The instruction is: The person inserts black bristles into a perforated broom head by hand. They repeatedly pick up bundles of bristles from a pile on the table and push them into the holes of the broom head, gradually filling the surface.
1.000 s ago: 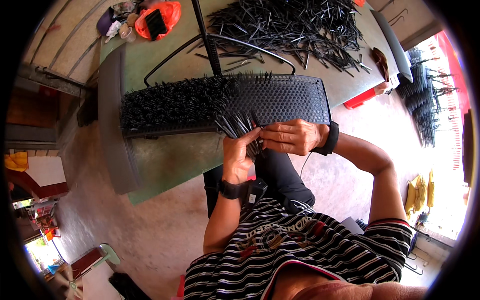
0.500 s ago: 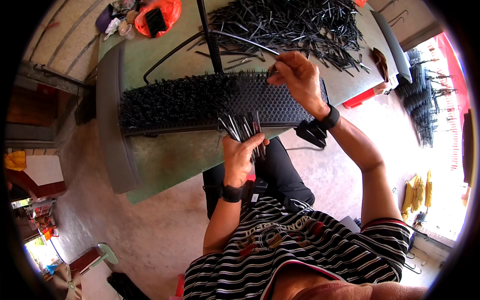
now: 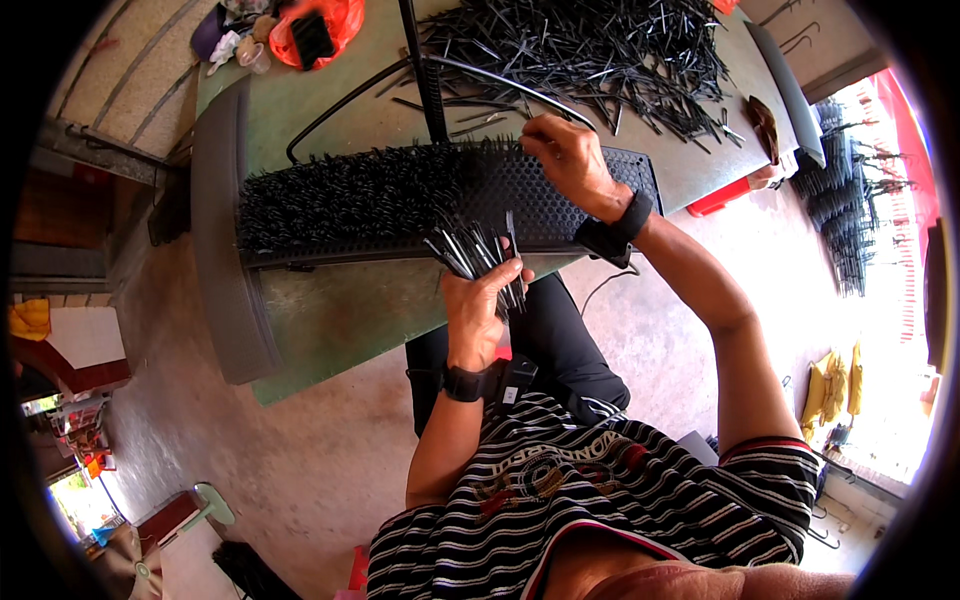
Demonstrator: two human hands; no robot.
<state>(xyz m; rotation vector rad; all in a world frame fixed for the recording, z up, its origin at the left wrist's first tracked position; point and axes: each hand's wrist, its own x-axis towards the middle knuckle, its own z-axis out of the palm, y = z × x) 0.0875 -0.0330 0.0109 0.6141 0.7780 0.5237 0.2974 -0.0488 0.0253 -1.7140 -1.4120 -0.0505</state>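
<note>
Slanting handheld strips (image 3: 472, 252) (mostly up-left)

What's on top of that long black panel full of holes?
Black bristles cover the left part of the panel, hiding its surface; farther right it is mostly bare. The right hand hides one patch.

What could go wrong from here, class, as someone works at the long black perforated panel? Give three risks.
The fanned bundle of thin black strips could spill, since its ends splay out above the bare left hand. The bare right hand, close to the dense black bristles, might bend some. The boxy black wrist device sits near the panel and could catch on it.
</note>
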